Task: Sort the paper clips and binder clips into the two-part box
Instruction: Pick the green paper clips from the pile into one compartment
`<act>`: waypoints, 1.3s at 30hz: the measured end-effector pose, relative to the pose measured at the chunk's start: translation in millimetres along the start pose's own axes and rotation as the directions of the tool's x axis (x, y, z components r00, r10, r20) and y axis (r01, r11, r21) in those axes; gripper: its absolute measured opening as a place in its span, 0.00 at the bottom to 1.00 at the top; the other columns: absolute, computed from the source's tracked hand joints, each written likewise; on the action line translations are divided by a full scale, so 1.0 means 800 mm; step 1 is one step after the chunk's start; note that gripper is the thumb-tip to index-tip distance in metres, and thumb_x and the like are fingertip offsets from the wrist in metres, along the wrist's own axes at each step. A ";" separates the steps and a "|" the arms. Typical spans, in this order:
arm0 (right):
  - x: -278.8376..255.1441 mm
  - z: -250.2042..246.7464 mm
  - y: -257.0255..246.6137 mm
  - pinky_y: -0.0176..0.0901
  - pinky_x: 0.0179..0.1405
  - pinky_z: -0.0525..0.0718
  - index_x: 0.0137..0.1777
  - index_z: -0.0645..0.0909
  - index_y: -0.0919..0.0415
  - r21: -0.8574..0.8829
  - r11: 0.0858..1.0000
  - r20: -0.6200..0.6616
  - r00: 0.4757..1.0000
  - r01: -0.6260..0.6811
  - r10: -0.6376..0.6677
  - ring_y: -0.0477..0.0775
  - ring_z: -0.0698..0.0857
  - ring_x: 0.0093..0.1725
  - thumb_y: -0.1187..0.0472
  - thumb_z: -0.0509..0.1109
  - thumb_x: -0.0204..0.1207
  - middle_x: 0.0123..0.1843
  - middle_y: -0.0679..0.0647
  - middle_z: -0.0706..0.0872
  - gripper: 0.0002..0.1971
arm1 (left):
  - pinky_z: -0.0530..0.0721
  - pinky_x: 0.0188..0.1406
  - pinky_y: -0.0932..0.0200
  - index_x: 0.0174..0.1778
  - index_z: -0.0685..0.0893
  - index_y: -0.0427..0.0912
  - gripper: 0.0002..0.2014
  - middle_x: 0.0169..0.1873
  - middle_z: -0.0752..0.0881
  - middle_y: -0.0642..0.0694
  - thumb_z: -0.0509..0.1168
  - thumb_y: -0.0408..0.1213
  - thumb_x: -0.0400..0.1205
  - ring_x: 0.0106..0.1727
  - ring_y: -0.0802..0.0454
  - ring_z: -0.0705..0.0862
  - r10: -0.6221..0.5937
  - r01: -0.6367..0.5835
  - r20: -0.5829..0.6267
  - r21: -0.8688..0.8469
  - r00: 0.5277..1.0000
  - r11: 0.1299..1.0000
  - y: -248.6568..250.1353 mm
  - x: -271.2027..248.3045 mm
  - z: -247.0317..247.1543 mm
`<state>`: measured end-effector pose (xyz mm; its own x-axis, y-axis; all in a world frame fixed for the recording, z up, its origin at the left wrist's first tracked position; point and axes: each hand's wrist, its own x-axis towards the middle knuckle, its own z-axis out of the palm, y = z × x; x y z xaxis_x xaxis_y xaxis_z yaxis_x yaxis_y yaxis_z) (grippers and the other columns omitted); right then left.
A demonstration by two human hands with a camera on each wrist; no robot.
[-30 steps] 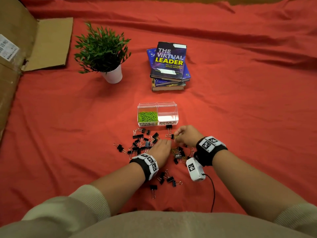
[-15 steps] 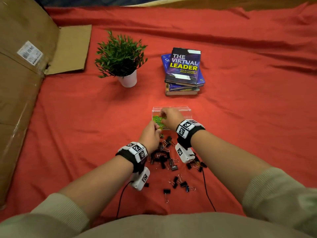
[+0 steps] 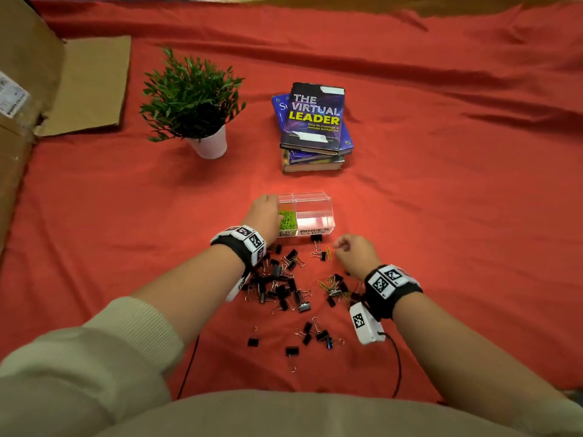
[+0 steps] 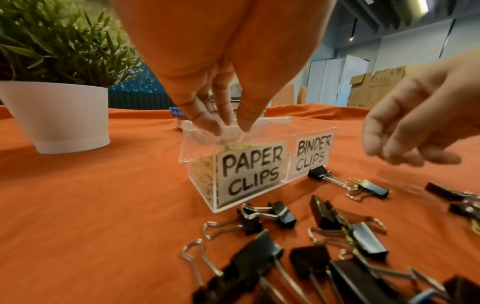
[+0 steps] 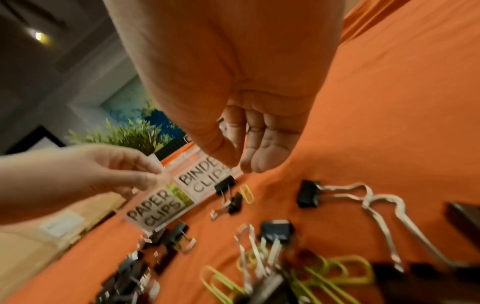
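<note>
Cardboard (image 3: 28, 99) lies flat along the 9 o'clock edge of the red cloth (image 3: 441, 184), and a green plant in a white pot (image 3: 208, 143) stands at about 11 o'clock, with a stack of books (image 3: 315, 127) just right of it near 12 o'clock. Near the middle sits the clear two-part box (image 3: 315, 216), its front labelled PAPER CLIPS on the left half and BINDER CLIPS on the right. Green paper clips (image 3: 288, 218) fill the left half; the right half shows none. The left hand (image 3: 263, 216) hangs over the left half, its fingertips (image 4: 244, 123) drawn together and pointing down at the rim above the paper clips; whether they pinch a clip cannot be told. Black binder clips (image 3: 284, 282) lie scattered on the cloth at the box's 6 o'clock, a few loose green paper clips among them toward the right. The right hand (image 3: 355, 253) hovers at the box's 4 o'clock, apart from it, fingers loosely curled with nothing between them
</note>
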<state>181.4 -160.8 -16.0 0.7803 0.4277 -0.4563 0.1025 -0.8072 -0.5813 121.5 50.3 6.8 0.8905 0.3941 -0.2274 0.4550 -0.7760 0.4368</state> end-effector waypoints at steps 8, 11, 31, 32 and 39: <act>0.011 0.028 0.004 0.45 0.60 0.78 0.55 0.82 0.63 -0.214 0.971 -0.032 0.993 0.104 -0.113 0.54 0.79 0.52 0.67 0.69 0.74 0.52 0.55 0.79 0.10 | 0.81 0.53 0.53 0.52 0.81 0.41 0.07 0.51 0.80 0.47 0.59 0.33 0.83 0.53 0.48 0.78 0.346 -0.350 0.056 0.094 0.937 0.932 0.003 -0.074 0.038; 0.006 0.028 0.001 0.46 0.57 0.78 0.51 0.82 0.68 -0.293 0.950 -0.015 0.993 0.110 -0.120 0.61 0.80 0.56 0.66 0.65 0.76 0.56 0.61 0.79 0.08 | 0.82 0.53 0.45 0.63 0.79 0.42 0.15 0.59 0.78 0.45 0.58 0.29 0.81 0.59 0.43 0.78 0.312 -0.346 0.199 0.167 0.929 0.923 -0.009 -0.079 0.065; -0.001 0.028 0.000 0.46 0.46 0.82 0.42 0.78 0.64 -0.236 0.969 0.070 0.996 0.079 -0.064 0.59 0.83 0.45 0.66 0.66 0.73 0.45 0.60 0.84 0.01 | 0.75 0.40 0.56 0.43 0.78 0.44 0.03 0.42 0.81 0.48 0.61 0.34 0.75 0.45 0.48 0.78 -0.035 0.039 0.097 -0.044 0.995 0.998 -0.045 -0.112 0.050; -0.002 0.028 0.001 0.45 0.49 0.80 0.43 0.77 0.62 -0.215 0.973 0.054 0.995 0.088 -0.079 0.59 0.82 0.47 0.66 0.67 0.72 0.48 0.59 0.83 0.02 | 0.77 0.44 0.55 0.44 0.79 0.45 0.04 0.44 0.82 0.49 0.61 0.35 0.75 0.48 0.49 0.77 -0.026 0.024 0.089 0.028 0.996 0.999 -0.046 -0.113 0.049; 0.004 0.028 -0.009 0.52 0.43 0.85 0.24 0.72 0.61 -0.295 0.951 0.098 0.993 0.088 -0.062 0.61 0.80 0.36 0.65 0.66 0.71 0.32 0.61 0.78 0.14 | 0.73 0.58 0.56 0.49 0.81 0.44 0.07 0.49 0.80 0.48 0.60 0.41 0.81 0.56 0.48 0.76 0.103 -0.101 -0.007 0.145 0.995 0.984 -0.009 -0.094 0.066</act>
<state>169.5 -144.7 -28.7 0.7085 0.5145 -0.4831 0.3483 -0.8502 -0.3947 50.7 0.2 -25.2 0.9325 0.3156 -0.1757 0.3577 -0.8749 0.3265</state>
